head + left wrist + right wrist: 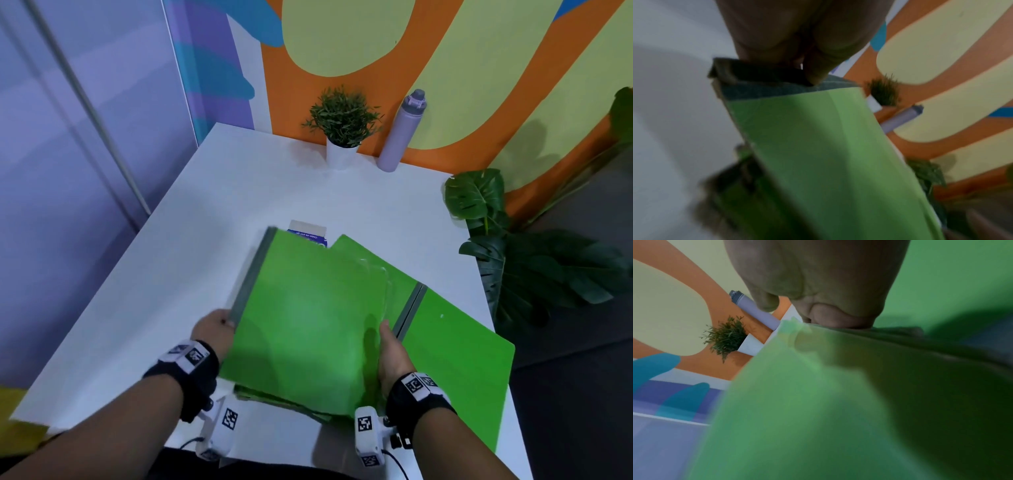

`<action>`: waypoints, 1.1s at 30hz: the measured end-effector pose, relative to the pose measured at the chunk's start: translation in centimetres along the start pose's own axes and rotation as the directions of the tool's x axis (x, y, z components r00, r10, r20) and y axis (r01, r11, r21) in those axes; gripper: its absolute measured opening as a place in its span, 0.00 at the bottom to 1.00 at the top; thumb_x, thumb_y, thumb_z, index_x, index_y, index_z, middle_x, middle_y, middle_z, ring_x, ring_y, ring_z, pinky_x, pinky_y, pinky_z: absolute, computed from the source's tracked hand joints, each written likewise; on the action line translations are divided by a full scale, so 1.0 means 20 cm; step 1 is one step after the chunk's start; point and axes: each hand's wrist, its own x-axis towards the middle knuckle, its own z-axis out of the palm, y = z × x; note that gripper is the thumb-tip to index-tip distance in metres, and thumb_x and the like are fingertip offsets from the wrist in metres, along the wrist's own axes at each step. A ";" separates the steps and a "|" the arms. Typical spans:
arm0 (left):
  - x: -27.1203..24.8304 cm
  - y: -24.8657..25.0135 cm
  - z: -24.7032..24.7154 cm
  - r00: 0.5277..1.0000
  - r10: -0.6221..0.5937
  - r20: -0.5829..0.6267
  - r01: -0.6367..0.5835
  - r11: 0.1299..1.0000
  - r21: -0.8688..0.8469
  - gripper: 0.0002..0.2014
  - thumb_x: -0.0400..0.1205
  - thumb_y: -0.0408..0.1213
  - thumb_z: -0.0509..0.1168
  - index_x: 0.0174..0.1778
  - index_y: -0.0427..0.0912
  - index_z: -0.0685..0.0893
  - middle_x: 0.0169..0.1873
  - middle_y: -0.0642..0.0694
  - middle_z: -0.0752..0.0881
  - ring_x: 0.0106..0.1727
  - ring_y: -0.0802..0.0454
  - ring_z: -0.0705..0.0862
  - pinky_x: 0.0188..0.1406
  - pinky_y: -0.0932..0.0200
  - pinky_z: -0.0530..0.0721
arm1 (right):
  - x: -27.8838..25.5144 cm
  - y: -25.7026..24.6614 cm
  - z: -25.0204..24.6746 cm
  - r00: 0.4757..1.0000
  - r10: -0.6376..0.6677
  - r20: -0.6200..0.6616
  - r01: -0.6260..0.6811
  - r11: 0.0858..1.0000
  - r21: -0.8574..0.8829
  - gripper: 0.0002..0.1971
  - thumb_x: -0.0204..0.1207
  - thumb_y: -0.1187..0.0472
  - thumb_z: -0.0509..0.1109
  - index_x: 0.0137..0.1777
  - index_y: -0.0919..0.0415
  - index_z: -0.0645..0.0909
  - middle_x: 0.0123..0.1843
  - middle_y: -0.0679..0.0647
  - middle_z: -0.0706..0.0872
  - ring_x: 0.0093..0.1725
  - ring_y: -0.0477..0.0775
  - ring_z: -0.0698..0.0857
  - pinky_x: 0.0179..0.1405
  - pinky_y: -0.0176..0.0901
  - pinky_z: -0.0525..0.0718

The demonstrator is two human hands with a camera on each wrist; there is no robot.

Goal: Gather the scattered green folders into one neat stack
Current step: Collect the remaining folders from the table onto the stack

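Observation:
A green folder (308,315) with a grey spine is held between both hands above the white table (171,274). My left hand (214,330) grips its grey spine edge, thumb on top; in the left wrist view the thumb (816,71) pinches the spine of the folder (818,146). My right hand (390,349) grips the folder's right edge, which fills the right wrist view (818,402). Another green folder (455,353) lies flat under it to the right, over the table's right edge. More green folders (274,399) lie beneath, near the front edge.
A small blue-and-white box (308,233) lies just beyond the folders. A potted plant (342,126) and a lilac bottle (402,133) stand at the table's far edge against the painted wall. Large leafy plants (507,253) stand off the right side.

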 end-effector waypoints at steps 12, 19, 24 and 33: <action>-0.03 -0.02 -0.02 0.948 -0.031 0.317 0.150 0.921 -0.358 0.55 0.61 0.68 0.73 0.79 0.42 0.64 0.72 0.39 0.78 0.70 0.38 0.77 0.75 0.40 0.71 | -0.06 -0.13 0.03 0.962 -0.273 0.014 0.273 0.961 -0.041 0.27 0.82 0.63 0.61 0.79 0.51 0.61 0.82 0.56 0.63 0.79 0.63 0.63 0.73 0.66 0.62; 0.00 -0.03 -0.06 0.993 0.020 0.114 0.039 0.870 -0.491 0.11 0.82 0.42 0.65 0.57 0.47 0.74 0.50 0.42 0.83 0.56 0.38 0.81 0.65 0.37 0.78 | -0.02 -0.10 -0.01 0.911 -0.394 0.119 0.379 0.691 -0.615 0.29 0.80 0.48 0.61 0.81 0.48 0.59 0.82 0.57 0.61 0.80 0.60 0.61 0.77 0.59 0.61; 0.11 -0.11 -0.14 0.972 -0.231 -0.037 0.172 0.815 -0.554 0.20 0.80 0.43 0.67 0.65 0.38 0.75 0.50 0.37 0.82 0.55 0.33 0.82 0.62 0.32 0.81 | 0.04 0.07 -0.13 0.978 -0.133 0.158 0.189 0.268 -0.945 0.54 0.63 0.42 0.74 0.79 0.33 0.37 0.84 0.53 0.31 0.80 0.75 0.39 0.72 0.82 0.54; 0.14 -0.22 -0.19 0.948 -0.317 -0.015 0.253 0.784 -0.567 0.22 0.80 0.42 0.67 0.66 0.34 0.73 0.55 0.33 0.81 0.59 0.30 0.81 0.66 0.31 0.78 | 0.02 0.24 -0.15 0.957 -0.177 0.229 0.253 0.126 -0.959 0.47 0.75 0.46 0.68 0.76 0.28 0.32 0.82 0.60 0.27 0.77 0.84 0.37 0.72 0.77 0.61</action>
